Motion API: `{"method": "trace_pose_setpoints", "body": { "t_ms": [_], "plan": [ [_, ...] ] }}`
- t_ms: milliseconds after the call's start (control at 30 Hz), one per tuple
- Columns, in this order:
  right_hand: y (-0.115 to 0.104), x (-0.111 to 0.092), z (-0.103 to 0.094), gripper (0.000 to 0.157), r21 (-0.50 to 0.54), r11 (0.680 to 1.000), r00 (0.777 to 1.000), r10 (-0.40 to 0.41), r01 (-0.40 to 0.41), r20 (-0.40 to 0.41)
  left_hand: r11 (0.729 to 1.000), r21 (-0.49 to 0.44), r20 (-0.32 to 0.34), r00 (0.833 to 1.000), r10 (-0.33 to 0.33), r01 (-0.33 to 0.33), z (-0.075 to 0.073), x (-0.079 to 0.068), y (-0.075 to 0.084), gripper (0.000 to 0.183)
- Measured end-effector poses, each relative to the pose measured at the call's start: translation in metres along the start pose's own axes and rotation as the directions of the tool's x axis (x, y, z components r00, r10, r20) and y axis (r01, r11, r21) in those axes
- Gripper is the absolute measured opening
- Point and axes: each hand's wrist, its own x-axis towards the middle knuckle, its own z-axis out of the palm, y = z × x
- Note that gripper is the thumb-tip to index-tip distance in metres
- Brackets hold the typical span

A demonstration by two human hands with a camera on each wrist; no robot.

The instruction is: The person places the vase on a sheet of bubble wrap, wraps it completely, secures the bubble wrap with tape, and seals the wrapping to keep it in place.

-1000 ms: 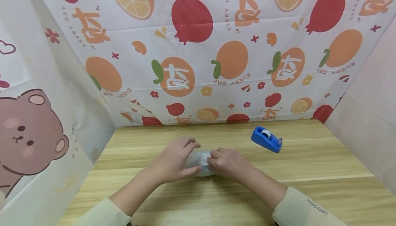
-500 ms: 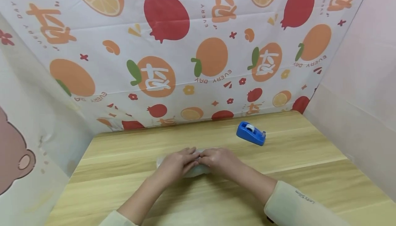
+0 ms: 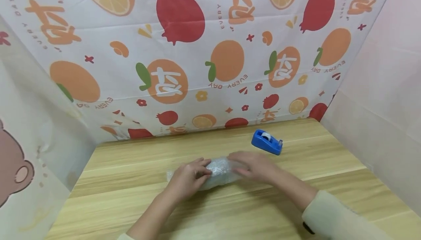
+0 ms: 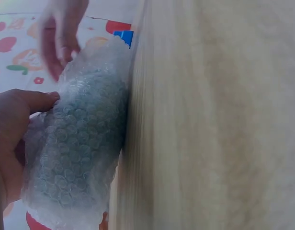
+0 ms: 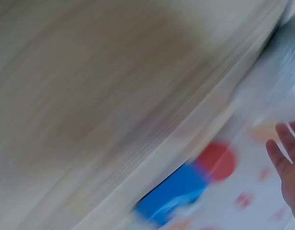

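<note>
A bubble-wrapped bundle (image 3: 218, 170) lies on the wooden table, with something pale blue-green showing through the wrap (image 4: 83, 134). My left hand (image 3: 188, 179) holds it near its left end, fingers over the top and thumb on the near side. In the left wrist view the thumb of this hand (image 4: 11, 129) presses at the edge of the wrap. Blurred by motion, my right hand (image 3: 258, 167) is at the bundle's right end with its fingers loosely extended. The right wrist view shows that hand (image 5: 291, 167) with fingers spread apart, nothing in them.
Behind and to the right of the bundle stands a blue tape dispenser (image 3: 267, 143) with a roll of tape in it. A fruit-printed cloth (image 3: 194, 68) hangs along the table's back edge. Pale side walls (image 3: 381, 115) border the table (image 3: 236, 214).
Both hands were together on top of the wrap half a second ago. My right hand has since drawn off to the right and loosened its fingers; the left stays on the bundle.
</note>
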Motion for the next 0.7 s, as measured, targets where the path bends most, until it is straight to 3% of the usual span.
{"method": "trace_pose_setpoints", "body": {
  "t_ms": [67, 133, 233, 300, 433, 533, 700],
  "plan": [
    [0.03, -0.011, -0.011, 0.033, 0.005, 0.992, 0.991, 0.123, -0.123, -0.059, 1.0, 0.002, -0.008, 1.0, -0.012, 0.012, 0.0, 0.0, 0.0, 0.008],
    [0.062, -0.02, -0.022, 0.029, 0.048, 0.96, 0.954, 0.281, -0.277, -0.108, 1.0, 0.002, -0.015, 1.0, -0.024, 0.024, -0.001, 0.0, 0.0, 0.008],
    [0.104, -0.033, -0.036, 0.03, 0.157, 0.858, 0.858, 0.505, -0.488, -0.093, 0.999, -0.003, -0.019, 0.999, -0.04, 0.04, -0.003, -0.001, -0.001, 0.007],
    [0.122, -0.038, -0.04, 0.037, 0.224, 0.778, 0.795, 0.606, -0.587, -0.024, 0.999, -0.014, -0.019, 0.999, -0.05, 0.05, -0.005, -0.002, -0.002, 0.007],
    [0.141, -0.04, -0.039, 0.053, 0.275, 0.696, 0.741, 0.661, -0.664, 0.116, 0.998, -0.037, -0.022, 0.999, -0.048, 0.047, -0.005, -0.003, -0.004, 0.007],
    [0.146, -0.038, -0.037, 0.062, 0.273, 0.642, 0.694, 0.698, -0.716, 0.178, 0.998, -0.049, -0.023, 0.999, -0.028, 0.027, -0.003, -0.003, -0.005, 0.008],
    [0.151, -0.035, -0.035, 0.065, 0.293, 0.536, 0.606, 0.747, -0.792, 0.274, 0.998, -0.063, -0.012, 1.0, -0.021, 0.02, 0.0, -0.003, -0.007, 0.009]
  ]
}}
